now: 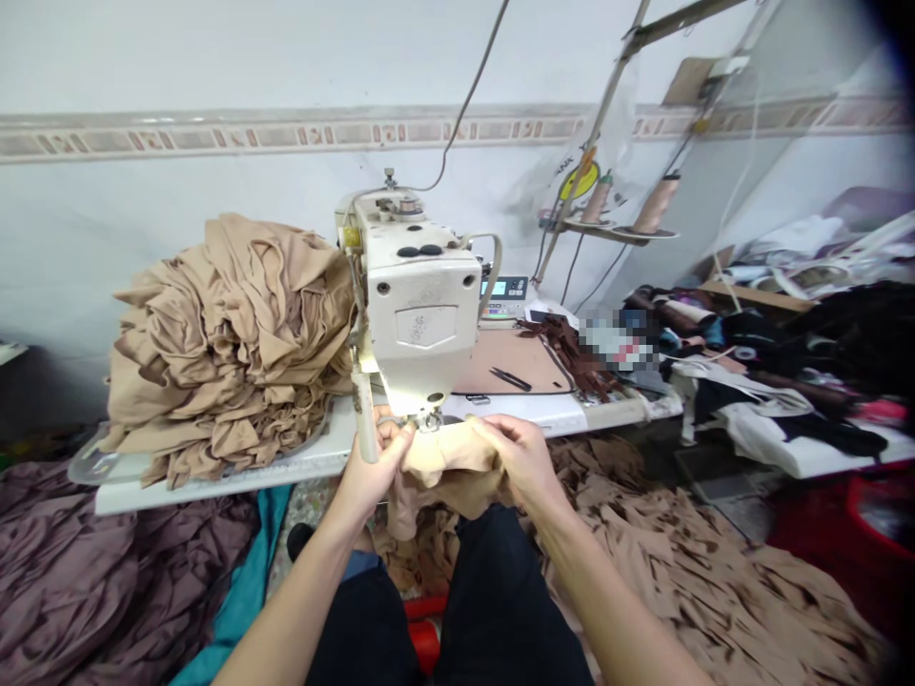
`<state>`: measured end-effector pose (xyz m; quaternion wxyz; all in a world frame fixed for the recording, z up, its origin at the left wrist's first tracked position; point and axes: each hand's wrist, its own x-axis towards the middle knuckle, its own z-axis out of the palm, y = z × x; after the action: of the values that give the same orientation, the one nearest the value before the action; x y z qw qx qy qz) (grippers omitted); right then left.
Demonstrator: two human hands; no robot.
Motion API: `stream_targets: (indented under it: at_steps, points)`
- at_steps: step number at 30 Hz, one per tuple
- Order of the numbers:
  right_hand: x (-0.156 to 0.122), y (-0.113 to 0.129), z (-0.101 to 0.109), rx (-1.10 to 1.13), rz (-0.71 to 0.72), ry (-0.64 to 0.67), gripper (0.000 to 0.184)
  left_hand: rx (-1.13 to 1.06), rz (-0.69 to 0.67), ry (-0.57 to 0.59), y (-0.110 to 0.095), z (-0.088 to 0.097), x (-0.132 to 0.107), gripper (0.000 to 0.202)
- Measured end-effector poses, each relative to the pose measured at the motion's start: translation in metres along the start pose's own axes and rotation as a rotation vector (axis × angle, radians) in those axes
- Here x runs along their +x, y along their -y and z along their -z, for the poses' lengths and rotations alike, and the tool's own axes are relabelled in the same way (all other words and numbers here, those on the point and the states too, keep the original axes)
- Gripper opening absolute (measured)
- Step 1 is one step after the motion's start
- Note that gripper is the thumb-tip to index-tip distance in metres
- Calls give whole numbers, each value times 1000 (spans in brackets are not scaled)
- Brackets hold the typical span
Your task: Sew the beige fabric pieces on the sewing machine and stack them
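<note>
Pinching beige fabric, left fingers and right fingers nearly closed.

Creased beige fabric hangs between the hands.

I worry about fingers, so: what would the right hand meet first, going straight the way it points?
Beyond the beige cloth it holds, the right hand would probably meet the lower end of the sewing machine; depth is unclear.
</note>
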<state>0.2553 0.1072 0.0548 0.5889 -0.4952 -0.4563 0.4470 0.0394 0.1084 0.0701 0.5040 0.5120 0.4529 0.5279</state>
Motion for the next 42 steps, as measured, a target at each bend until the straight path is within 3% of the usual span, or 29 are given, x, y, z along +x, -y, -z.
stream_targets:
  at_steps: [5, 8, 10, 12, 16, 19, 22, 26, 28, 32, 36, 37, 40, 42]
  points:
    - [-18, -19, 4, -140, 66, 25, 38, 65, -40, -64, 11, 10, -10, 36]
    - [-41, -36, 4, -227, 203, -106, 35, 262, -115, -54, 21, 32, -17, 29]
    - [-60, -47, 0, -216, 214, -173, 37, 383, -129, -28, 26, 53, -18, 26]
    - [-77, -55, -10, -155, 122, -95, 46, 438, -121, -21, 30, 73, -14, 24]
    - [-94, -54, -38, -47, -11, 300, 49, 429, -114, -41, 27, 94, -3, 20]
    - [-94, -44, -56, -5, -13, 434, 49, 380, -90, -55, 25, 86, -4, 22]
    - [-92, -36, -60, 75, -47, 391, 40, 245, -18, -51, 30, 69, -19, 30]
    - [-90, -26, -39, 116, -148, 397, 45, 111, 105, -12, 41, 55, -47, 40]
    - [-91, -17, -24, 96, -188, 443, 46, 128, 103, 44, 44, 55, -60, 40]
    - [-94, 8, -7, -63, -188, 611, 45, 179, -11, 198, 37, 61, -77, 35]
    - [-97, 21, -9, -362, -9, 807, 43, 272, -69, 171, 22, 52, -87, 20]
    - [-96, 22, -10, -416, 40, 846, 41, 301, -54, 233, 20, 47, -89, 22]
    - [-93, 24, -8, -457, 143, 905, 32, 313, 63, 577, 21, 34, -94, 19]
    - [-87, 27, -1, -441, 158, 914, 27, 270, 146, 721, 27, 31, -96, 30]
